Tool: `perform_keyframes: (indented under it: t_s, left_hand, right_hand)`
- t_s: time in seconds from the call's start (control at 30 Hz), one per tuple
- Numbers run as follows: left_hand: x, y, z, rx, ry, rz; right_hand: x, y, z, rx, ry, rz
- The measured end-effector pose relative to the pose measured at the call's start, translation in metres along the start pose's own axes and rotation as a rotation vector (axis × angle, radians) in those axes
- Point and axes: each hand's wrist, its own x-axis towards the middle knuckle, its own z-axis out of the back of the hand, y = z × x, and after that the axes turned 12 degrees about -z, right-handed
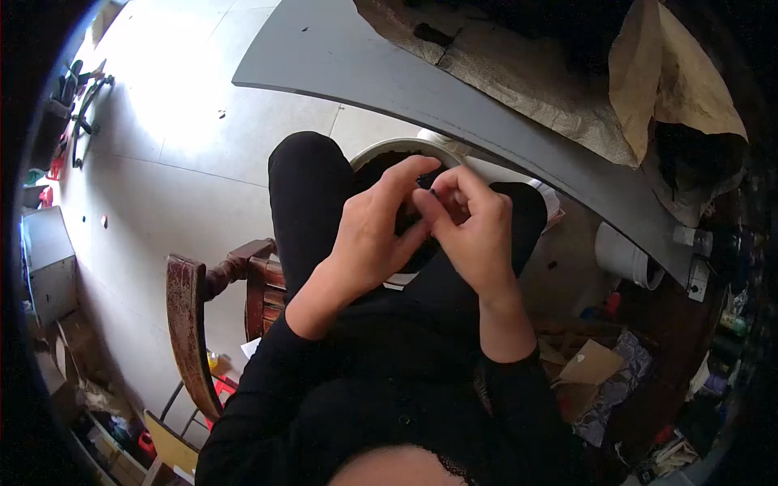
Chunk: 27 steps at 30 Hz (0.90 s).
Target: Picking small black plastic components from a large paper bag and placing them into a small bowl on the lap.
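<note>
Both bare hands meet above a pale round bucket [369, 154] between my knees, which holds a mass of black material. My right hand [480, 231] is closed, thumb and forefinger pinching a small black piece [433, 193]; its exact kind is too small to tell. Curled toward it from the other side is my left hand [369, 231], its forefinger arched over and its thumb reaching to the right thumb. The left fingertips are partly hidden, so what they grip, if anything, does not show.
A grey tabletop [340, 57] slants across ahead, bearing a torn brown paper sack [551, 105] with black contents. Below its right end lies a white bucket [620, 255]. A worn wooden chair [188, 324] stands at left. Cardboard [596, 362] lies at lower right.
</note>
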Motion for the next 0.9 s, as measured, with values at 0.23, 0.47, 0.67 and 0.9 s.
perform_keyframes:
  t_s: [0.23,0.47,0.67,0.9]
  left_hand:
    - [-0.004,0.003,0.012,-0.235,-0.206,-0.044]
    - [0.0,0.005,0.012,-0.597,-0.016,0.114]
    - [-0.003,-0.007,-0.001,-0.542,-0.171,0.234]
    - [-0.015,0.007,-0.007,-0.868,-0.257,0.349]
  right_hand:
    - [-0.005,-0.015,-0.006,0.994,0.162,-0.183]
    - [-0.009,-0.014,-0.009,0.812,0.156,0.06]
    - [-0.016,-0.01,-0.014,0.66,0.005,0.128]
    - [-0.017,-0.014,-0.022,0.481,-0.107,0.233]
